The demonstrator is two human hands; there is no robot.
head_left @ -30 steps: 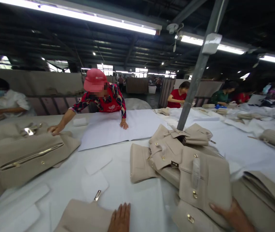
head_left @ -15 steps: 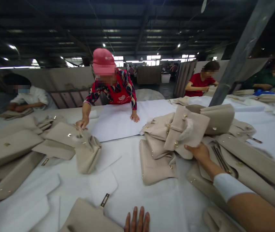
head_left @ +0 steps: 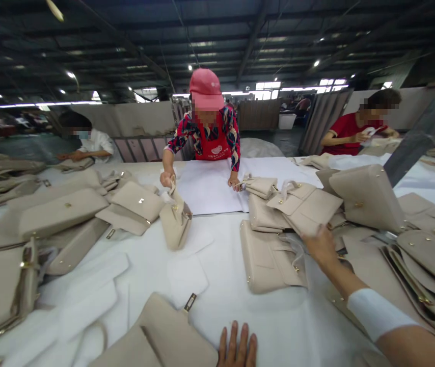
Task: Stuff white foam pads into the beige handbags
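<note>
My left hand (head_left: 237, 346) lies flat at the bottom edge, fingers stretched out, beside a beige bag (head_left: 160, 334) with a metal clasp plate on its strap. At the right, my right hand (head_left: 321, 250) is closed at the lower edge of a beige handbag (head_left: 307, 204); its fingers are slightly blurred. That handbag rests flap up on the pile, a clear plastic wrap at its handle. Below and left of it lies another beige handbag (head_left: 269, 257) with gold studs.
Opposite, a person in a pink cap (head_left: 207, 89) grips a beige bag (head_left: 175, 216). Stacked bags (head_left: 64, 211) fill the left, more bags (head_left: 366, 199) the right. White sheets (head_left: 87, 306) lie at front left. A grey post (head_left: 424, 127) slants at right.
My view has turned left. The handbag at my right hand has come down from a tilted, raised position onto the pile. The co-worker's right-side hand has moved to the pile's edge.
</note>
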